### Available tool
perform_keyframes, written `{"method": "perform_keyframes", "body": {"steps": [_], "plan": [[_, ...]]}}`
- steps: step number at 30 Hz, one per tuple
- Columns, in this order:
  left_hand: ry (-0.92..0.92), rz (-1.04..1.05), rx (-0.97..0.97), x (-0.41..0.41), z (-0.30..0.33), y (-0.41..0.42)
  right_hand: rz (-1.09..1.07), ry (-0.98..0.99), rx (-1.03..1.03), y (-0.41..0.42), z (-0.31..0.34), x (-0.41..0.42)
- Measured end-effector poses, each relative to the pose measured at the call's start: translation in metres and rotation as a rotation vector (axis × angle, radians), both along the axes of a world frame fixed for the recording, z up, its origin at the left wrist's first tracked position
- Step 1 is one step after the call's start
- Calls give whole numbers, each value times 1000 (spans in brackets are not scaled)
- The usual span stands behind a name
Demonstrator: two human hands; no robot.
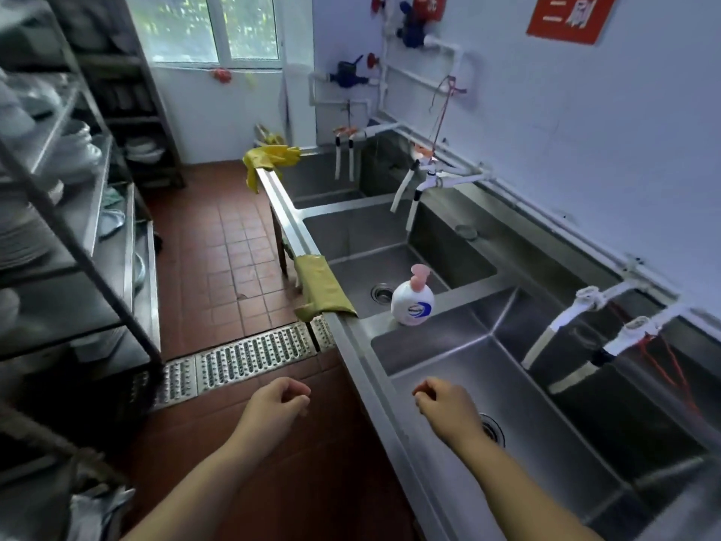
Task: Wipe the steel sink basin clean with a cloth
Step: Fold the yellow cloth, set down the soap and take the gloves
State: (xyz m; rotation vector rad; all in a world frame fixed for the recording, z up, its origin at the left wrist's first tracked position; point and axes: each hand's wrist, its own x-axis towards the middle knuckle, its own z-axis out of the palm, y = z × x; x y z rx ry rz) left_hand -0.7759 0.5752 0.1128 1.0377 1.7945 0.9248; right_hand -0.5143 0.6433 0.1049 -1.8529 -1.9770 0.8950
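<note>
A long steel sink unit with three basins runs along the right wall. The nearest basin [546,435] lies under my right hand [444,408], whose fingers are curled shut and hold nothing. My left hand [275,400] hovers over the red floor beside the sink's front rim, also loosely closed and empty. An olive-green cloth [322,288] is draped over the front rim of the middle basin [359,228], well ahead of both hands. The near basin's drain sits partly hidden behind my right wrist.
A white soap bottle with a pink pump [412,300] stands on the divider between the near and middle basins. Yellow gloves [269,158] hang at the far rim. White taps [585,318] jut out over the basins. A steel shelf rack [78,228] with dishes lines the left side. A floor drain grate [249,355] crosses the tiles.
</note>
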Motion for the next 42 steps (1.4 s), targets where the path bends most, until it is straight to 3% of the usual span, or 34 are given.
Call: {"method": "perform_keyframes", "body": {"steps": [10,18,23,33,36,39,42], "plan": [[-16,-53,5,-22,1,116,-196,15,249,165,49,-31],[61,-214,-33,-53,-25,203,-187,-331,248,232,40,-60],[262,-406,-3,-88,-38,257,-271,-497,94,256,31,-79],[675,-918,28,-84,-77,346,-706,-405,68,235,21,-91],[870,-1048,95,-67,-85,354,-802,-311,34,206,21,-81],[980,-1125,114,-59,-91,354,-853,-278,-15,175,24,-70],[974,-1107,146,-54,-89,351,-923,-291,-53,141,28,-58]]}}
